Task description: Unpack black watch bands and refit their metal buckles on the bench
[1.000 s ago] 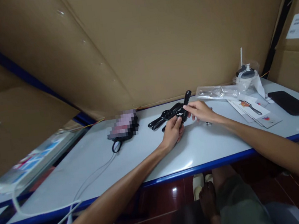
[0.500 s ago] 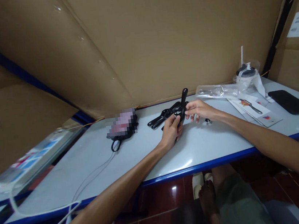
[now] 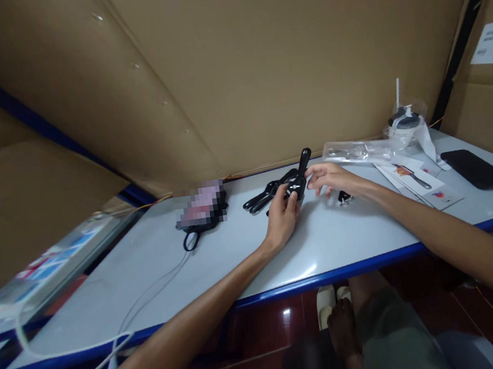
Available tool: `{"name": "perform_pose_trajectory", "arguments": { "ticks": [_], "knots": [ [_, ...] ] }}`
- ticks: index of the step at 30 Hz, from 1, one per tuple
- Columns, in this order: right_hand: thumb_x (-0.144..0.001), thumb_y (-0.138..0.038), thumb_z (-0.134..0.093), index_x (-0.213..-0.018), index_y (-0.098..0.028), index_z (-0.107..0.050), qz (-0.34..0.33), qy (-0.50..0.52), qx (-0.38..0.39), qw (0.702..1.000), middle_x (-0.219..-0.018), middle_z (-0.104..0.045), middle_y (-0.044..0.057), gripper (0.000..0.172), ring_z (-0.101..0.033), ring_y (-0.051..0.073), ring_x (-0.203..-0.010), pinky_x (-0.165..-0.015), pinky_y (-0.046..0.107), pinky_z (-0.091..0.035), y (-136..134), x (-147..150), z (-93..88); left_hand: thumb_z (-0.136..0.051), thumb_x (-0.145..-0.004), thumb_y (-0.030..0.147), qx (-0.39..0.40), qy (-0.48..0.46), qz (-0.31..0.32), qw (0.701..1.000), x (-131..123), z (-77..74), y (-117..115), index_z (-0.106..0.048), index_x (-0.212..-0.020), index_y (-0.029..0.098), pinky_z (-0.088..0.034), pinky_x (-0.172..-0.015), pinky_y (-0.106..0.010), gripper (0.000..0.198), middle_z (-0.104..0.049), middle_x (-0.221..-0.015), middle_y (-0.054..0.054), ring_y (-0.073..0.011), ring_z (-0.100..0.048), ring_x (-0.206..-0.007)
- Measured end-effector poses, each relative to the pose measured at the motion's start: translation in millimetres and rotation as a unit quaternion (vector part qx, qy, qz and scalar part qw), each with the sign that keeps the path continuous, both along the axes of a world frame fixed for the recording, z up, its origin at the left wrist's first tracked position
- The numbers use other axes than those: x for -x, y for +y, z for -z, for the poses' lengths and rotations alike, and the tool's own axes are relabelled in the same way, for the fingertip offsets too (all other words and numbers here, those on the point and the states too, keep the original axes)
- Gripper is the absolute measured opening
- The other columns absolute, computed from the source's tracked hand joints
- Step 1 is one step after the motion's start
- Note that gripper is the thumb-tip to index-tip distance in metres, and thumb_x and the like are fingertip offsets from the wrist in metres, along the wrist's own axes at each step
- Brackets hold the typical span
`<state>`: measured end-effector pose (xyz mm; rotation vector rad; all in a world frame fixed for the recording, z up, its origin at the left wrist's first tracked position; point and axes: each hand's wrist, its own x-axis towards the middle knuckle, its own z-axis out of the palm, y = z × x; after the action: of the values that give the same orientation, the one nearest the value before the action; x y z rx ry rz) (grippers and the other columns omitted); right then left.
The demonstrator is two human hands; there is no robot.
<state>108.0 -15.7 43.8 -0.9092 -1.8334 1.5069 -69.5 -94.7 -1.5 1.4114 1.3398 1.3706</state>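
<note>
My left hand [image 3: 281, 219] grips a glossy black long-handled tool [image 3: 296, 185] by its wide head, which carries a pale mark. The tool's handle points up and away to the right; its exact kind is unclear. My right hand [image 3: 330, 178] hovers just right of the tool, fingers loosely bent and apart, with nothing visible in them. Behind and left of my left hand lie more black handled pieces [image 3: 260, 198] in an overlapping pile. Under my right hand, a small black and silver piece [image 3: 344, 197] rests on the table.
Clear plastic packaging [image 3: 358, 150] and printed cards [image 3: 409, 178] lie to the right. Beyond them are a lidded cup with a straw [image 3: 404, 121] and a black phone-like slab [image 3: 478, 168]. A black pouch [image 3: 220, 212] with a cable sits left. Cardboard [image 3: 259, 74] walls the back.
My right hand has come off the tool and its fingers have spread a little. The tool stays in my left hand, almost in the same place.
</note>
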Motion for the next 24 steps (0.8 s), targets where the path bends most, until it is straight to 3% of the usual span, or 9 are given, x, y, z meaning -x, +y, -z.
{"name": "perform_pose_trajectory", "arguments": {
  "ticks": [3, 8, 13, 18, 22, 24],
  "knots": [
    [-0.087, -0.022, -0.071, -0.099, -0.018, -0.069, 0.041, 0.037, -0.007, 0.998, -0.092, -0.073, 0.005, 0.013, -0.064, 0.013, -0.068, -0.048, 0.020, -0.045, 2, -1, -1.3, -0.067, -0.093, 0.038, 0.003, -0.001, -0.013, 1.000, 1, 0.0, 0, -0.054, -0.102, 0.022, -0.025, -0.039, -0.016, 0.022, -0.048, -0.054, 0.009, -0.0048, -0.036, -0.038],
    [-0.090, -0.031, -0.070, -0.077, -0.020, -0.057, 0.154, 0.041, -0.098, 0.982, -0.069, -0.062, -0.002, 0.022, -0.048, 0.008, -0.049, -0.046, 0.021, -0.036, 9, 2, 3.8, -0.066, -0.090, 0.042, 0.017, 0.008, 0.021, 1.000, 1, 0.6, 1, -0.052, -0.100, 0.022, -0.023, -0.035, -0.016, 0.027, -0.060, -0.058, 0.007, -0.0057, -0.039, -0.033],
    [-0.090, -0.024, -0.061, -0.074, -0.020, -0.057, 0.159, 0.010, -0.194, 0.968, -0.065, -0.060, -0.003, 0.017, -0.051, 0.011, -0.053, -0.053, 0.024, -0.038, 9, 2, 5.2, -0.065, -0.087, 0.046, 0.029, -0.007, 0.028, 0.999, 0, 1.3, 2, -0.048, -0.094, 0.023, -0.021, -0.031, -0.016, 0.030, -0.059, -0.057, 0.008, -0.0057, -0.036, -0.030],
    [-0.089, -0.021, -0.061, -0.074, -0.019, -0.061, 0.181, -0.075, -0.315, 0.929, -0.066, -0.062, -0.002, 0.014, -0.055, 0.013, -0.064, -0.064, 0.026, -0.038, 4, 2, 8.1, -0.065, -0.086, 0.045, 0.043, -0.017, 0.034, 0.998, 0, -0.6, 3, -0.048, -0.097, 0.024, -0.017, -0.030, -0.015, 0.029, -0.055, -0.054, 0.009, -0.0054, -0.034, -0.028],
    [-0.091, -0.020, -0.061, -0.077, -0.018, -0.064, 0.211, -0.117, -0.335, 0.911, -0.067, -0.064, 0.000, 0.015, -0.055, 0.014, -0.065, -0.065, 0.026, -0.038, 7, 1, 8.4, -0.067, -0.085, 0.047, 0.056, -0.020, 0.038, 0.998, 0, -1.9, 2, -0.049, -0.098, 0.024, -0.016, -0.030, -0.015, 0.032, -0.053, -0.053, 0.010, -0.0053, -0.032, -0.029],
    [-0.091, -0.019, -0.063, -0.076, -0.018, -0.064, 0.209, -0.138, -0.313, 0.916, -0.067, -0.065, 0.000, 0.016, -0.056, 0.014, -0.065, -0.065, 0.026, -0.040, 9, -1, 5.7, -0.067, -0.084, 0.048, 0.054, -0.026, 0.037, 0.998, 0, -2.0, 2, -0.049, -0.098, 0.024, -0.016, -0.029, -0.015, 0.033, -0.052, -0.052, 0.011, -0.0057, -0.032, -0.029]
  ]
}}
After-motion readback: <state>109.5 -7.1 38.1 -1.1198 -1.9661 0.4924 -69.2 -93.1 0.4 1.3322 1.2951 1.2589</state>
